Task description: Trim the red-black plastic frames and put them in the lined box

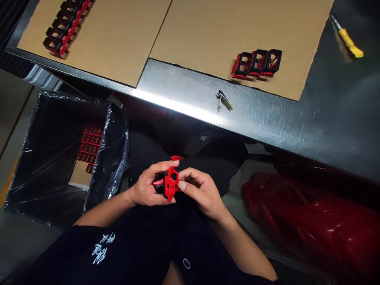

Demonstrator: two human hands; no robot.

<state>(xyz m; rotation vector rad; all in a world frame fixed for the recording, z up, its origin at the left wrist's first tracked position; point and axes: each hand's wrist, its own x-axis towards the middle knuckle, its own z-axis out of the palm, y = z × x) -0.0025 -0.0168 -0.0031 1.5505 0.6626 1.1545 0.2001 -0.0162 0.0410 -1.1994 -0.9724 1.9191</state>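
Above my lap I hold a red and black plastic part (pixel 170 186) with square openings. My left hand (pixel 148 185) is closed around it, with the thumb and fingers at its upper and lower ends. My right hand (pixel 204 192) pinches the part's right side between thumb and forefinger. What lies inside the left palm is partly hidden. On the cardboard ahead stand three similar red and black parts (pixel 257 64), side by side. Another row of such parts (pixel 65 27) stands at the far left of the table.
A nail clipper (pixel 223 101) lies on the metal table edge (pixel 184 91). A yellow-handled tool (pixel 347 41) is at the upper right. To my left, a bin lined with clear plastic (pixel 38 158) contains rows of parts (pixel 89 146). Red plastic bags (pixel 308 213) lie under the table at right.
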